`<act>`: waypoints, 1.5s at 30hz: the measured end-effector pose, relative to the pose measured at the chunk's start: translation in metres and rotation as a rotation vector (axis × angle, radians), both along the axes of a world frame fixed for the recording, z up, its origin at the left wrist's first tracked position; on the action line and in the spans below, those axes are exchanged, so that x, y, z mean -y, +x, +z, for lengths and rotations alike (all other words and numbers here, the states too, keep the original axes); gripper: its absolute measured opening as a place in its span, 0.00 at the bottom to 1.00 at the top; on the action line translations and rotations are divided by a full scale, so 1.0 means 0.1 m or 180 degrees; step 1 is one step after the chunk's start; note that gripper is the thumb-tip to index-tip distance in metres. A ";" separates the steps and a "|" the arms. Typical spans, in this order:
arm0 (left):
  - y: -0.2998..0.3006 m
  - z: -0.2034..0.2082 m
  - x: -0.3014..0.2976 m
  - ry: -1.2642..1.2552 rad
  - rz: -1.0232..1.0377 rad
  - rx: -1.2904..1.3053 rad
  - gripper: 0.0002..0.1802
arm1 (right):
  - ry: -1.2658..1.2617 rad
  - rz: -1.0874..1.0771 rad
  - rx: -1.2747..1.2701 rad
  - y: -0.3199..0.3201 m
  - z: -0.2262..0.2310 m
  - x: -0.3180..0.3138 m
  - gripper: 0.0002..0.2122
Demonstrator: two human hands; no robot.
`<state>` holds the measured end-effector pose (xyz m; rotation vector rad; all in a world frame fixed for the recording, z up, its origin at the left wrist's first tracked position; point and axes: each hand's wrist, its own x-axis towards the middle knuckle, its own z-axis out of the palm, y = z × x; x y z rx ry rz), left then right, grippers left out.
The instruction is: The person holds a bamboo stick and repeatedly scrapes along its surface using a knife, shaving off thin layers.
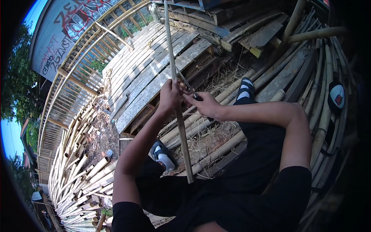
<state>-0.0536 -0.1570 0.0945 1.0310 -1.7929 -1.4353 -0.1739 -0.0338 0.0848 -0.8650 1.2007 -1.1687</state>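
Above the lap, near mid-view: pale bamboo strip (182,143), long and thin, looks split from a pole.
Strip axis: runs away from the body; low end just in front of the lap, far end cut off by the top edge. Slight lean, far end toward the person's left.
Left hand (169,96): fingers wrapped round the strip partway along, no gap visible. Long run of strip beyond the fist, shorter run on the body side.
Right hand (208,105): closed on the dark handle of a knife (186,81), just right of the strip. Fingertips close by the left hand; contact cannot be told.
Blade line: slants forward and leftward from the right hand, converging on the strip just beyond the left fist. Tip overlaps the strip's edge in view; touching or only passing near, can't tell.
Key relation: blade crosses the strip's axis at a shallow angle, on the far side of the left grip. Left hand on the strip itself; right hand one step off to the side, reaching it by the blade.
Feet: left sandal (163,155) left of the strip's low end, right sandal (244,89) farther out on the right.
Beyond the hands: slatted wooden platform (135,77).
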 end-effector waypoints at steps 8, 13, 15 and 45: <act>0.74 0.39 0.05 -0.0625 0.0055 0.1703 0.17 | -0.0225 -0.0447 -0.1002 -0.43 -0.19 0.11 0.25; 1.40 0.62 -0.70 -0.0236 -0.0113 0.1824 0.15 | -0.0474 -0.0196 -0.0868 -0.67 -0.08 0.08 0.21; 1.57 0.71 -1.04 0.0132 -0.0151 0.2030 0.14 | -0.0629 0.0166 -0.0775 -0.70 -0.05 0.03 0.21; 1.33 -0.23 -2.21 0.0346 0.0404 0.1111 0.11 | -0.0884 0.1433 -0.3235 -0.39 -0.24 -0.08 0.21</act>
